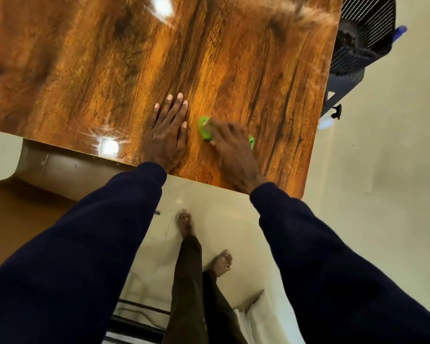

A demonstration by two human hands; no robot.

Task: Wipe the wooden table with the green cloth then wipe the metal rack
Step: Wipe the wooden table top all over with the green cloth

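The glossy wooden table [109, 70] fills the upper part of the head view. Near its front edge my right hand [233, 147] presses the green cloth [204, 130] flat onto the wood; only bits of the cloth show at the fingers and at the right side of the hand. My left hand [168, 127] lies flat on the table just left of the cloth, fingers spread, holding nothing. Dark metal bars [139, 316] show at the bottom of the view behind my legs; I cannot tell whether they belong to the rack.
A black mesh chair [358, 40] stands past the table's right edge. Below the table's front edge at the left is a beige panel [67, 167]. My bare feet [185, 222] stand on the pale tiled floor [382, 145]. White sheets [258, 314] lie at the bottom.
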